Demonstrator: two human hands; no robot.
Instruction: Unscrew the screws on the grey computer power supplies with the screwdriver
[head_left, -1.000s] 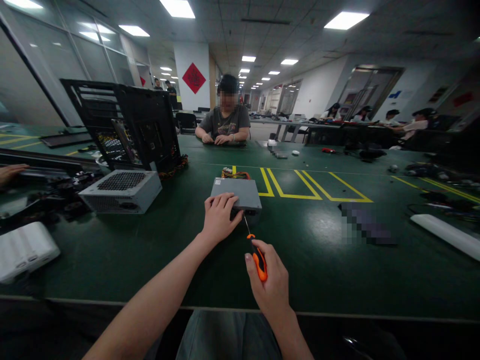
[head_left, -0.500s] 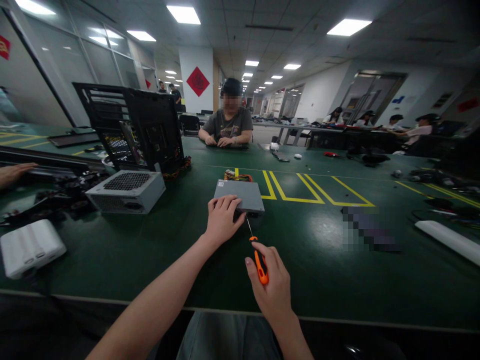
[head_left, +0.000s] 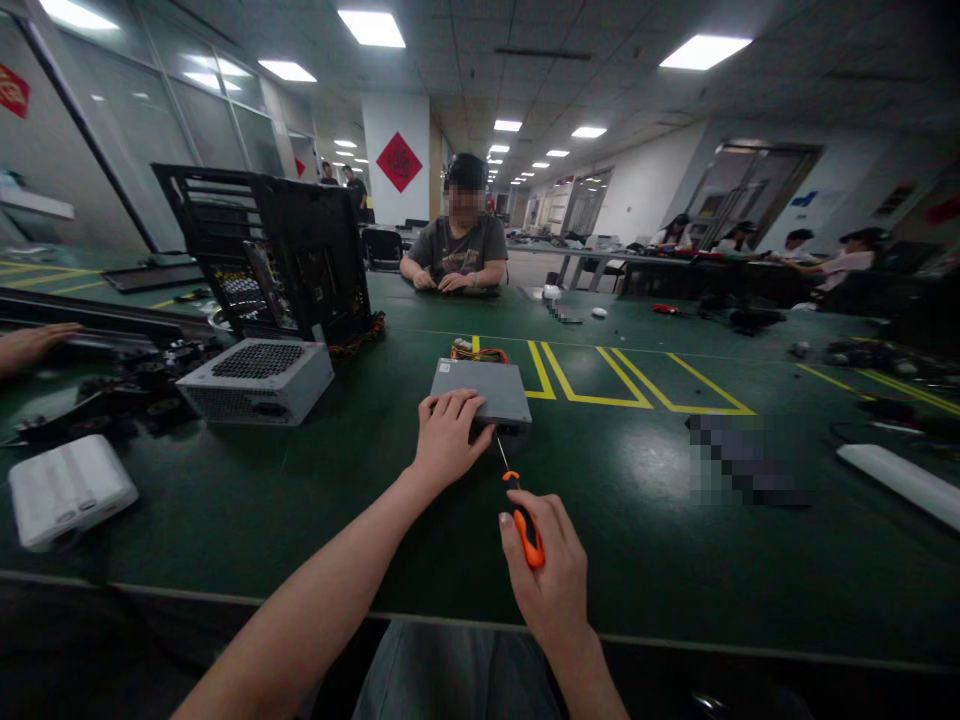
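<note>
A grey metal power supply box [head_left: 491, 386] lies flat on the green table [head_left: 637, 520] in front of me, coloured wires [head_left: 480, 352] at its far end. My left hand [head_left: 448, 436] presses down on its near left corner. My right hand [head_left: 551, 575] grips an orange-handled screwdriver [head_left: 523, 520], whose thin shaft points at the box's near face. The tip meets the box just below its near edge.
A second power supply [head_left: 259, 380] and an open black computer case [head_left: 274, 250] stand at the left, with a white block [head_left: 71, 490] nearer the edge. A person [head_left: 459, 245] sits across the table. Another person's hand [head_left: 34, 343] shows at far left. Yellow floor-style lines [head_left: 600, 375] mark the table.
Both hands keep their hold on the box and the screwdriver. The view has shifted slightly; the right hand sits a little lower and further right.
</note>
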